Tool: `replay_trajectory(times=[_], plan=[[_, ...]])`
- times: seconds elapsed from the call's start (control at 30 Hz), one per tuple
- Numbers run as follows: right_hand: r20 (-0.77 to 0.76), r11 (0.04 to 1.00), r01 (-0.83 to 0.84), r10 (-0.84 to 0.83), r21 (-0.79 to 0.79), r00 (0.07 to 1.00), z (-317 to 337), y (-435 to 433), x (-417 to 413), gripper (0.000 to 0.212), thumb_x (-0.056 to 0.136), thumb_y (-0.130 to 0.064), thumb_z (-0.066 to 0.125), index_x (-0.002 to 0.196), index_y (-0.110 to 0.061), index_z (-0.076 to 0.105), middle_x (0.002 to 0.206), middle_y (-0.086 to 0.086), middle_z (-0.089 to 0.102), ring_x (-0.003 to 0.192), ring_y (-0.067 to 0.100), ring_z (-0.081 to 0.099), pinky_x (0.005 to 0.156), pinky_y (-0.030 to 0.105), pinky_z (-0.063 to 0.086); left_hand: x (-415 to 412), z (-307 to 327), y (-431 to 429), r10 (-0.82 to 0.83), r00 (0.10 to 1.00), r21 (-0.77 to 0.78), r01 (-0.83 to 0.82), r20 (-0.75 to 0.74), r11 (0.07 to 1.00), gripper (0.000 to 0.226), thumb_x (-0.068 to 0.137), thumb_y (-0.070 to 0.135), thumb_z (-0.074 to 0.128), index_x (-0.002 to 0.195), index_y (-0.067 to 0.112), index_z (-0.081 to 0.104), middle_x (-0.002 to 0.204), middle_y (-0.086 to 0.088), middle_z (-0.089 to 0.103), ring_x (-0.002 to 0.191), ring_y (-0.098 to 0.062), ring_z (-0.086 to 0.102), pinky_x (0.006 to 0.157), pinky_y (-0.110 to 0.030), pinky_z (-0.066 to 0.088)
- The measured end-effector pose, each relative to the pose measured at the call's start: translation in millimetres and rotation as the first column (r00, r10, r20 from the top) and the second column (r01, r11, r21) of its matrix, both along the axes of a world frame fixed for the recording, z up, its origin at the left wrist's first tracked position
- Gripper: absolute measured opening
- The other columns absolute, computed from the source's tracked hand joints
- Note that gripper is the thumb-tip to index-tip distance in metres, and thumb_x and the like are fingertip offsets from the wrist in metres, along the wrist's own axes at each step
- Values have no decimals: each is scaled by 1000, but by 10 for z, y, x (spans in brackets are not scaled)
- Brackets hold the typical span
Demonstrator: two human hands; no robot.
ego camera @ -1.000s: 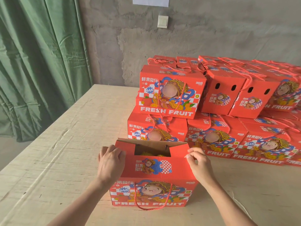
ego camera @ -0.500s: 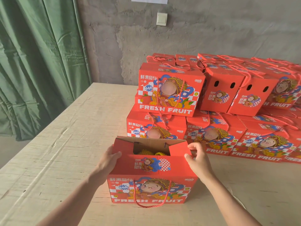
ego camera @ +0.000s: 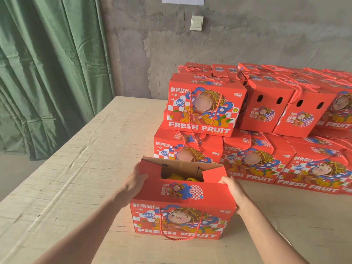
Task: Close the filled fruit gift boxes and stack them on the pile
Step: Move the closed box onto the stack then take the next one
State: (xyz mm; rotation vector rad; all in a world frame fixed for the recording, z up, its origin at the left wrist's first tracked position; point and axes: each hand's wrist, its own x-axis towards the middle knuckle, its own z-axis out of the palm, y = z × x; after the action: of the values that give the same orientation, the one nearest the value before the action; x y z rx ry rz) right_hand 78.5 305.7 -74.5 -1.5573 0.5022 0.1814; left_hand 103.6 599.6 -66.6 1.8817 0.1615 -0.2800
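With your left hand (ego camera: 136,180) and right hand (ego camera: 235,192) each gripping 1 end of the box (ego camera: 182,212), lifting it now risks the open flaps (ego camera: 181,164) snagging the pile (ego camera: 207,109).

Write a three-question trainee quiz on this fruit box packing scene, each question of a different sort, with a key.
1. True or false: the red printed cardboard gift box held between the left hand and the right hand is fully closed.
2. What shows through its top opening? A) yellow fruit B) green bottles C) white paper
3. Fill in: the fronts in the pile of closed red boxes behind it read "FRESH ___".

Key: 1 false, the top is still partly open; 2 A; 3 FRUIT.
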Motion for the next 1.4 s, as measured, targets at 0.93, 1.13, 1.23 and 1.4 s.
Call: replay_trajectory(times=[0.93,1.13,1.23,1.4], plan=[[167,963,174,-141,-206,976,-18,-30,140,27,96,-20,52,118,-5,58,100,5,51,111,26,52,93,33,39,-87,-68,94,-36,992,-328,-7,-122,945,44,99,9,38,125,45,38,113,-23,60,79,-32,63,63,-40,54],[152,980,117,-93,-158,984,16,-62,128,32,94,-10,53,126,-8,55,109,4,55,96,16,48,83,26,35,-96,-72,91,-28,992,-282,-9,-126,959,41,97,6,41,126,36,42,110,-19,62,87,-33,65,71,-45,57],[195,991,115,-99,-72,976,85,-73,128,41,88,7,48,124,-11,55,103,8,64,87,22,58,72,29,44,11,-6,123,-54,994,-240,29,-98,970,48,91,-5,47,133,17,47,116,-14,63,104,-34,61,92,-54,49],[294,997,45,-63,68,954,158,-119,61,33,86,9,46,111,-9,57,97,13,66,81,21,60,69,31,44,104,83,129,-83,993,-219,100,83,971,99,82,-18,57,151,33,8,153,1,26,139,-23,27,74,-33,54]])
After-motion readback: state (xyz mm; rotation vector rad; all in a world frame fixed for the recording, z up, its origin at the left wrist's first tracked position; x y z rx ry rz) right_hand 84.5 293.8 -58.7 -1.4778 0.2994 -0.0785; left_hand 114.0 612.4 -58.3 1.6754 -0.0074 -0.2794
